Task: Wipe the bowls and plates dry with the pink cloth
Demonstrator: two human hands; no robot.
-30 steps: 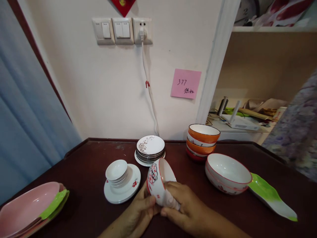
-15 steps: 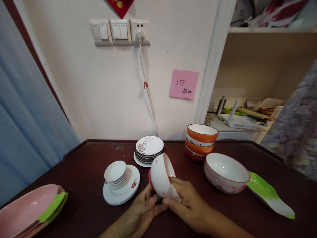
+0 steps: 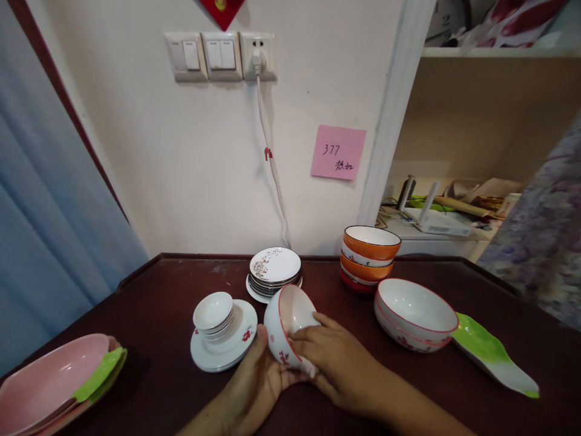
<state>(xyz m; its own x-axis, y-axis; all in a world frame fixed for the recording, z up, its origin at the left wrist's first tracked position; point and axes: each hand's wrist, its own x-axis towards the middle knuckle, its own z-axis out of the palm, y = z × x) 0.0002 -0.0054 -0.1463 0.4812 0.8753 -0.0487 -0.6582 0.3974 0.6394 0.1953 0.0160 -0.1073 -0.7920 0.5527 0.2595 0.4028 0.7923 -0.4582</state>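
Head view: left hand (image 3: 259,387) is cupping bowl (image 3: 275,330) underneath, right hand (image 3: 342,363) is clamping its rim. Supporting bowl from below is probably preventing slips.

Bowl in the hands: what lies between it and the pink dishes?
The head view shows white plates bearing small stacked bowls there, plus part of the left hand.
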